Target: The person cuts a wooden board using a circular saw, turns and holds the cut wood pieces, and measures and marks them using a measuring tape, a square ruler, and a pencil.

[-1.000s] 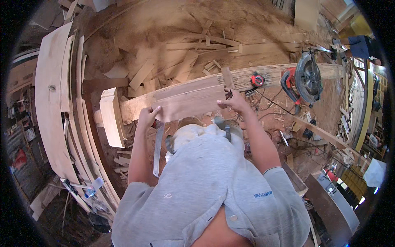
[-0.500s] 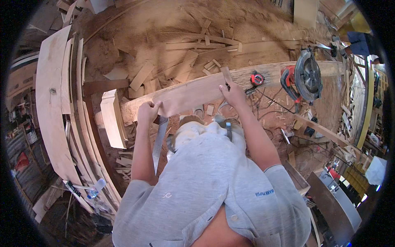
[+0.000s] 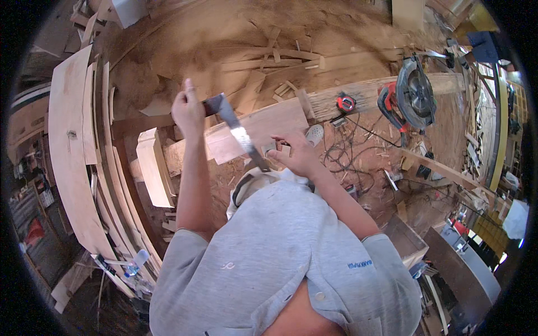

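Note:
My left hand (image 3: 189, 112) is closed round the dark handle of a try square (image 3: 242, 136), raised over the far edge of the work. Its metal blade slants down toward my lap, slightly blurred. My right hand (image 3: 297, 154) hovers at the near side of a smooth reddish board (image 3: 258, 133), its fingers curled. A small dark thing shows at its fingertips; I cannot make out what it is. The board lies along a thick rough beam (image 3: 358, 98). A small wood block (image 3: 305, 103) sits across the board's right end.
On the beam, right of the board, are a red and black tape measure (image 3: 346, 102) and a circular saw (image 3: 412, 95). A moulded wood piece (image 3: 154, 168) lies across the beam's left end. Long planks (image 3: 73, 145) stand at the left. Offcuts and a black cable (image 3: 358, 165) litter the ground.
My left hand has lifted from the board's near edge and moved up and away, swinging the try square above the board. My right hand has left the wood block and drawn back toward me.

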Demonstrator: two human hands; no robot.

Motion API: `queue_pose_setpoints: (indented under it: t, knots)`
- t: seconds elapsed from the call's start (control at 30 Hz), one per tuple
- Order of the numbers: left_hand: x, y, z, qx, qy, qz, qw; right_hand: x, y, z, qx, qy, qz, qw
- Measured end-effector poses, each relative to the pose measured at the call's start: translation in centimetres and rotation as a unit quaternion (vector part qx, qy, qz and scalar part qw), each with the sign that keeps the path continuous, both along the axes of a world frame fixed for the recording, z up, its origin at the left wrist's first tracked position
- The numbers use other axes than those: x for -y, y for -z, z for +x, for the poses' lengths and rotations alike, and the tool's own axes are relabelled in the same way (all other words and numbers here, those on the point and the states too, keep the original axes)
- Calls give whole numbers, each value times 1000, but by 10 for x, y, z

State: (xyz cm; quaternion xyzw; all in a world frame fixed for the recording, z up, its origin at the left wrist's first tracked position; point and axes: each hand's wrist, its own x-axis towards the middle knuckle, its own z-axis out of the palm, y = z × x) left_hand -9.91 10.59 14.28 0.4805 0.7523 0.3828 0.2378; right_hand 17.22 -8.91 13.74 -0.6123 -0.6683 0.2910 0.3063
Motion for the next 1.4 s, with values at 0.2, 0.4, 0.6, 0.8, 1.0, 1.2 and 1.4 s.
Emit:
queue_pose_setpoints:
  t: [0.2,0.4,0.6,0.8,1.0,1.2,1.4]
  knots:
    - [30,81,83,94,100,-126,983,27,56,12,-135,159,-178,962]
    - [69,108,110,-73,292,14,954,44,82,27,-56,235,-126,962]
    - [70,111,116,-123,315,66,939,38,87,28,-83,236,-161,955]
    - [72,110,116,-125,379,105,911,53,98,41,-12,277,-145,950]
    - [73,104,119,-119,371,78,918,52,91,72,-53,344,-186,919]
    - [70,106,120,-148,345,75,924,40,73,73,-48,309,-169,935]
    - [69,112,121,-167,354,103,914,34,80,71,-60,317,-128,938]
